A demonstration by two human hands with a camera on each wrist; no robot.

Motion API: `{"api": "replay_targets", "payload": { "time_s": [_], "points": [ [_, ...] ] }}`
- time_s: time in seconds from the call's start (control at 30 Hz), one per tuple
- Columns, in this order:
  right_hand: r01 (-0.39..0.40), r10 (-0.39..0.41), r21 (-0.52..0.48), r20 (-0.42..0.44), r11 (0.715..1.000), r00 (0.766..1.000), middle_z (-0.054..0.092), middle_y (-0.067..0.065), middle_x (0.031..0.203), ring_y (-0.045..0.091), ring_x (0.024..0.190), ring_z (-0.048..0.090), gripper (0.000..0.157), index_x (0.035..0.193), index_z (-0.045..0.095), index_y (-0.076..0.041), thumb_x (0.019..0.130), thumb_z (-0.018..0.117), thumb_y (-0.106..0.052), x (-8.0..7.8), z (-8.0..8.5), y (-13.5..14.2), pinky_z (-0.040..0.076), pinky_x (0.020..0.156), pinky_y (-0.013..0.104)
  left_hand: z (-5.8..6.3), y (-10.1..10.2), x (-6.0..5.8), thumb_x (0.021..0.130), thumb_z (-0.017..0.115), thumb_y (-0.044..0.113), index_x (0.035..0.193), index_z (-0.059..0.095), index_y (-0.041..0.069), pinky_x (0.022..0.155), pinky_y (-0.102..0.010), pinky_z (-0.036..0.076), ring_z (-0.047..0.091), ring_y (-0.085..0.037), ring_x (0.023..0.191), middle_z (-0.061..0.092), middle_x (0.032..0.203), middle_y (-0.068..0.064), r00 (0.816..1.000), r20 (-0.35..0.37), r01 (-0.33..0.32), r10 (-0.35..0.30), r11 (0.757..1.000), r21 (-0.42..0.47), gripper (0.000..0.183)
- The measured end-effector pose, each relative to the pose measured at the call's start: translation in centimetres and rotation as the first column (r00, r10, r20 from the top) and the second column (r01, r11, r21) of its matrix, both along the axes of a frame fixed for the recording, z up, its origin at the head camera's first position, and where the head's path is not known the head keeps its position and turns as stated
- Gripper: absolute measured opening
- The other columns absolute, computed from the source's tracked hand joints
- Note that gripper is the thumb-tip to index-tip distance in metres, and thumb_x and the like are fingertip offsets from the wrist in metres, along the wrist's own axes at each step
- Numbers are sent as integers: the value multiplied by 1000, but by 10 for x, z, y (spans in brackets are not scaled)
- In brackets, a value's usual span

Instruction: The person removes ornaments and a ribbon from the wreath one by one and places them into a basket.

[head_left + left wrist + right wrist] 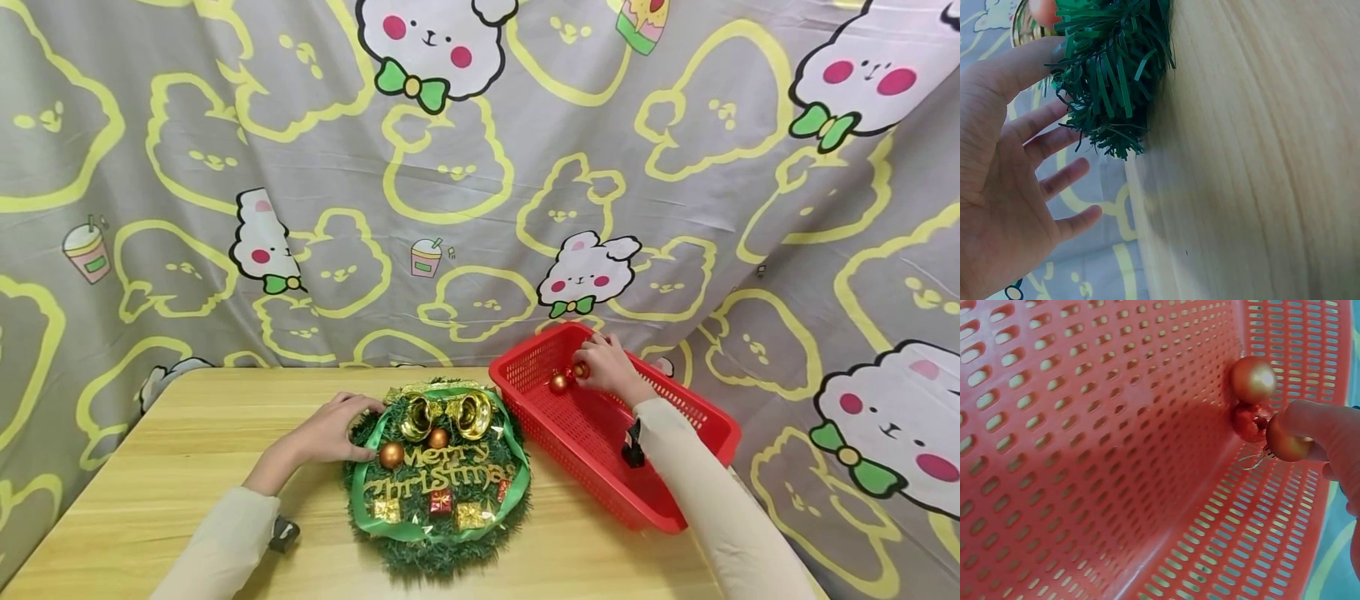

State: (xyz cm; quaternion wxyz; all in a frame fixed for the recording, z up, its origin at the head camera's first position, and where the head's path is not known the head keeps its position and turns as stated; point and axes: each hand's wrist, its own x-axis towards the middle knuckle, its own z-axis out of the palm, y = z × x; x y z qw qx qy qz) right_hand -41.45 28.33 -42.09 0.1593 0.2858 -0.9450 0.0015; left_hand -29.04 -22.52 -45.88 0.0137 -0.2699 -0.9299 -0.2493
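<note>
Inside the red plastic basket (577, 467), my right hand (611, 371) pinches a copper-gold bauble (1287, 444) between thumb and fingers, its thin string loop hanging free. Another copper-gold bauble (1254, 380) and a shiny red bauble (1249, 422) lie at that end of the basket. My left hand (333, 429) is at the left edge of a green Christmas wreath (427, 557), fingers spread and thumb tip at the greenery. On the wreath are a green ribbon (362, 487), gold bells (472, 415), "Merry Christmas" lettering (442, 479), small gift boxes (441, 502) and two copper baubles (391, 455).
The wreath lies on a light wooden table (217, 425), with the basket slanting along its right side. Behind the table hangs a grey curtain (465, 250) with cartoon prints. A black wrist-camera mount (632, 446) sits on the right wrist above the basket.
</note>
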Motion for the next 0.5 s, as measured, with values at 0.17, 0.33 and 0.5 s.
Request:
{"api": "replay_targets", "payload": {
  "time_s": [0.17, 0.33, 0.5],
  "points": [
    [11, -12, 9, 21, 1000, 1000, 72, 9, 94, 32, 99, 55, 24, 95, 77, -7, 75, 85, -18, -1, -6, 3, 39, 94, 58, 2, 0, 0, 74, 90, 35, 136, 59, 11, 104, -68, 43, 48, -41, 131, 62, 138, -10, 1000, 2, -2, 2, 1000, -5, 73],
    [34, -35, 12, 67, 999, 997, 72, 7, 91, 30, 96, 54, 22, 94, 77, -9, 77, 85, -19, 1, -10, 5, 37, 92, 56, 0, 0, 1, 74, 90, 34, 136, 59, 10, 104, -68, 43, 48, -41, 130, 62, 137, -10, 1000, 0, -6, 6, 1000, -3, 73],
    [54, -56, 19, 100, 998, 993, 73, 4, 88, 29, 95, 53, 19, 92, 76, -10, 78, 85, -20, 4, -12, 7, 37, 91, 55, -1, 1, 0, 75, 90, 34, 137, 59, 11, 104, -68, 43, 49, -40, 130, 62, 138, -9, 1000, 1, -11, 11, 1000, -14, 74]
  ]
}}
